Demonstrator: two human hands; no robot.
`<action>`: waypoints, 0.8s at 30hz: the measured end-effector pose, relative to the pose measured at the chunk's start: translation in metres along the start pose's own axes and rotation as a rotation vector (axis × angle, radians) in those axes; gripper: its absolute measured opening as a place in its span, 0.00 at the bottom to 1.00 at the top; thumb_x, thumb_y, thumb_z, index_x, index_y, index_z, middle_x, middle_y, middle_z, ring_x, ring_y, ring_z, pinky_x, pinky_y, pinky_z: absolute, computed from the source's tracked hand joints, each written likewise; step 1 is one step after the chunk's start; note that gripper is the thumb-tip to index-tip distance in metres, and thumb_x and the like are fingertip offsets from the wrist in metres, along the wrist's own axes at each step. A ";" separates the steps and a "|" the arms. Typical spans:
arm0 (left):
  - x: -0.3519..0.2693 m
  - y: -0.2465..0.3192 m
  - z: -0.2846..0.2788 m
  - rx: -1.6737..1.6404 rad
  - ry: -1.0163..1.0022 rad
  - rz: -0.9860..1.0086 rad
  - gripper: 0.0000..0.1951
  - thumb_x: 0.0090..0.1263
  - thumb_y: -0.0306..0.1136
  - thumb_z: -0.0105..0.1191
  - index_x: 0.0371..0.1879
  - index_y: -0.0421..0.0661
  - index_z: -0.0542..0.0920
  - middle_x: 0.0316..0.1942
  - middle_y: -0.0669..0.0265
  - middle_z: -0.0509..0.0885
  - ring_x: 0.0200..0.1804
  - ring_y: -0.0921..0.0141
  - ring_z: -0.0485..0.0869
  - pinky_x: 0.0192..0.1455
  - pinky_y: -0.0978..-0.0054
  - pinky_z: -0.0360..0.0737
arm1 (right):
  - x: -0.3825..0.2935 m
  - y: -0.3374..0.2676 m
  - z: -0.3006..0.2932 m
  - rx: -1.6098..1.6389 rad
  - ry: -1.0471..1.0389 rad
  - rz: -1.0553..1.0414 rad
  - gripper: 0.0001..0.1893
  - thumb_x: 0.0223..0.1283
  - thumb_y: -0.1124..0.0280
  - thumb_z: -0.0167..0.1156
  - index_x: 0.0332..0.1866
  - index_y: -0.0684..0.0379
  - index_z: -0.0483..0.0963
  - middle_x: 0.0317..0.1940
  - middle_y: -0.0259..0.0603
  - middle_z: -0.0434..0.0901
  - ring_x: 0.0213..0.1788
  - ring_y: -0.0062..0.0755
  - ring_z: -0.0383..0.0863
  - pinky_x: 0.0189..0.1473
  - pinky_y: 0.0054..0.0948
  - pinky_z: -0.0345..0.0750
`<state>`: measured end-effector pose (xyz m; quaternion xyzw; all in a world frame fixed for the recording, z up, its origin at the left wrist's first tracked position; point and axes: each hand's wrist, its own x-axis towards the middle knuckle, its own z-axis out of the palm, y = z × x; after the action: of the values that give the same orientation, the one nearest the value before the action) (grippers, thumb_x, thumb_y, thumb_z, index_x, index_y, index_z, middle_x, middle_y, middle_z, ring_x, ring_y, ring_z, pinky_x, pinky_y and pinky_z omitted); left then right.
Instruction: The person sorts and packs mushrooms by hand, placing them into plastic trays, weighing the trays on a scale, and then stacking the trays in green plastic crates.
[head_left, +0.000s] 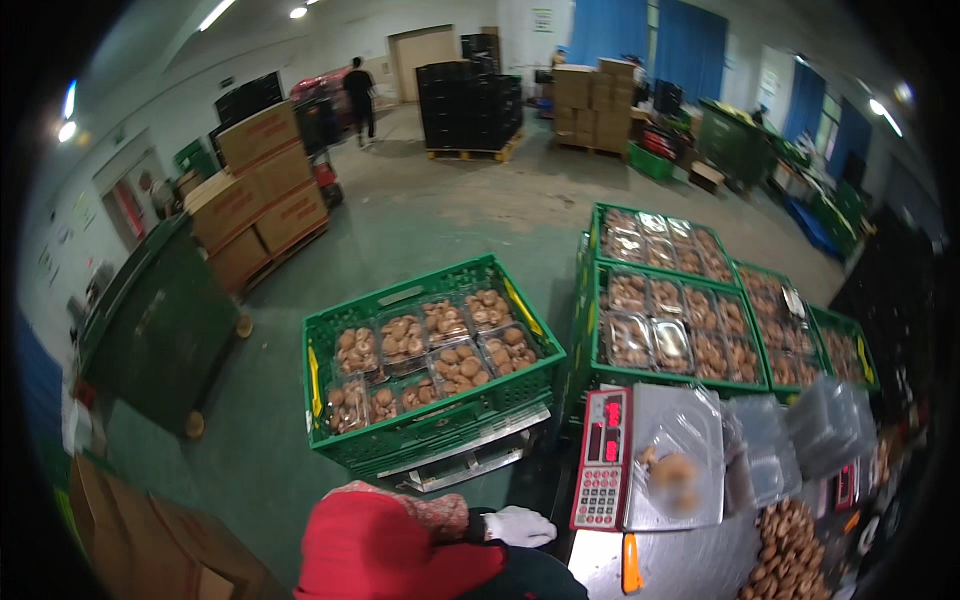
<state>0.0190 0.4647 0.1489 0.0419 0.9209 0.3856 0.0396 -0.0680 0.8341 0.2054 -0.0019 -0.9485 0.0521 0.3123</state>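
My left hand, in a white glove below a floral sleeve, lies near the left edge of a metal work table. Its fingers are close together, and their undersides are hidden. My right hand is out of view. Closest to the glove is a red and white digital weighing scale with lit displays. On its steel pan, a few brown mushrooms appear blurred, with clear plastic about them. An orange-handled tool rests in front of the scale. Loose mushrooms are heaped farther right.
Ahead, a green crate holds clear packs of mushrooms. More filled green crates stand behind the scale. Stacked clear plastic trays are at the right. A wheeled green bin and cartons stand left; a person is farther back.
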 end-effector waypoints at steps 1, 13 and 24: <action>-0.015 -0.008 0.000 -0.042 0.061 -0.077 0.15 0.75 0.44 0.44 0.47 0.50 0.80 0.39 0.57 0.86 0.46 0.52 0.84 0.47 0.55 0.80 | 0.008 -0.005 0.001 0.068 -0.024 -0.015 0.26 0.64 0.50 0.56 0.59 0.59 0.74 0.48 0.52 0.77 0.48 0.53 0.76 0.49 0.48 0.75; -0.214 -0.074 0.044 -0.036 -0.099 -1.223 0.13 0.69 0.42 0.51 0.31 0.49 0.85 0.30 0.56 0.86 0.38 0.60 0.87 0.38 0.57 0.81 | 0.083 -0.150 0.005 0.760 -0.273 -0.322 0.31 0.62 0.44 0.59 0.61 0.58 0.75 0.51 0.54 0.77 0.52 0.57 0.75 0.53 0.52 0.74; -0.231 -0.078 0.081 -0.289 0.193 -1.234 0.16 0.63 0.46 0.55 0.39 0.49 0.87 0.40 0.53 0.87 0.46 0.54 0.86 0.47 0.55 0.81 | 0.113 -0.258 -0.017 1.008 -0.393 -0.670 0.28 0.64 0.48 0.58 0.60 0.60 0.74 0.50 0.53 0.78 0.51 0.54 0.76 0.53 0.49 0.74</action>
<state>0.2534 0.4428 0.0460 -0.5363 0.7139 0.4143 0.1763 -0.1417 0.5829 0.3115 0.4517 -0.7965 0.3908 0.0942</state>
